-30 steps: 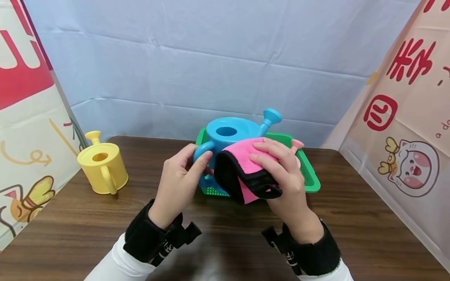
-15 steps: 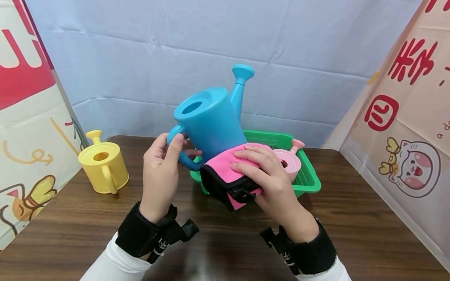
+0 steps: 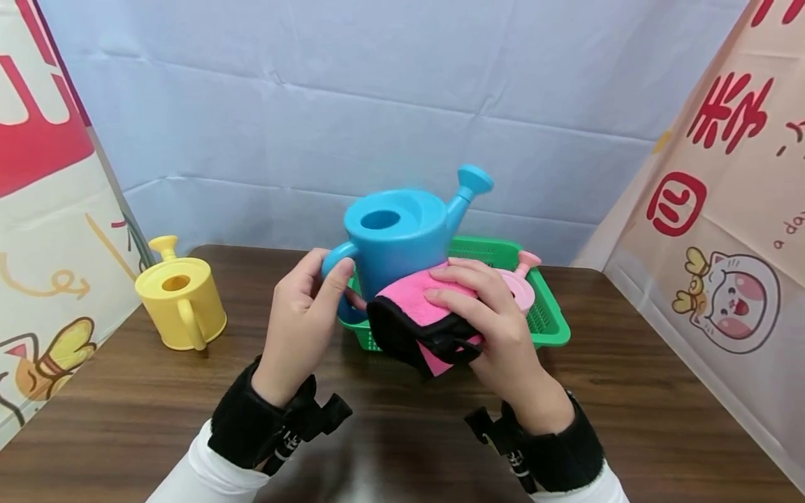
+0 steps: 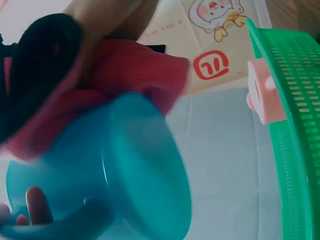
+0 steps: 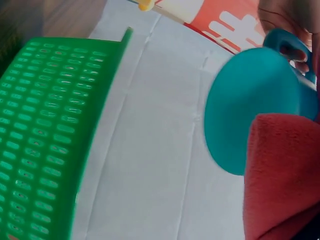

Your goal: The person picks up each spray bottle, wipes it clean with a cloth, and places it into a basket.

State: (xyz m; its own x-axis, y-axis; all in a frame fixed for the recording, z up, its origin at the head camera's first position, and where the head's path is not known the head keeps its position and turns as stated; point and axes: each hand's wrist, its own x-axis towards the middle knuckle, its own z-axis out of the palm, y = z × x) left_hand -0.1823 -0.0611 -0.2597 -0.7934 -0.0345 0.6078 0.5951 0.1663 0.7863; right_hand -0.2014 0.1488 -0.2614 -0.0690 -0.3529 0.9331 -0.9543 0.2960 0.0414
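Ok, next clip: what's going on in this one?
Someone is handling a blue watering can. The left grip has it by the handle, while the right grip holds a black-edged pink cloth against its lower part. The can is raised, its base visible in both wrist views. A pink watering can sits in the green basket, and a yellow watering can stands on the table, off to the left.

Head: forward and down over table, farthest
Left wrist: close on can, toward right banner
Right wrist: near can, toward left banner
Both wrists: can, cloth, basket
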